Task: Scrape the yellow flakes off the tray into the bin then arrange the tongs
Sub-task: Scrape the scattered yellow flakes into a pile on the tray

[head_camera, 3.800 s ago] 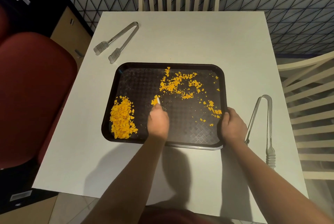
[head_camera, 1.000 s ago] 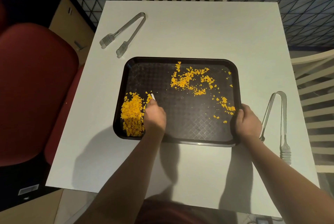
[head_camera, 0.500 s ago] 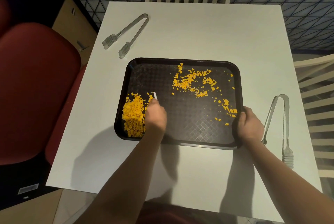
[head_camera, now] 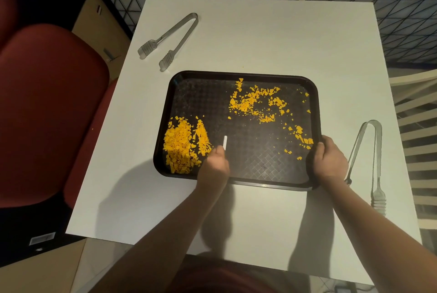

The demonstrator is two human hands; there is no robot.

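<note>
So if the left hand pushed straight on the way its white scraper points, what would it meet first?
The left hand grips a white scraper pointing toward the tray's far side. Bare tray floor lies ahead first, then a lone flake and the scattered flakes. The exact line is hard to judge.

text: none legible | labels: none | numbers: none
</note>
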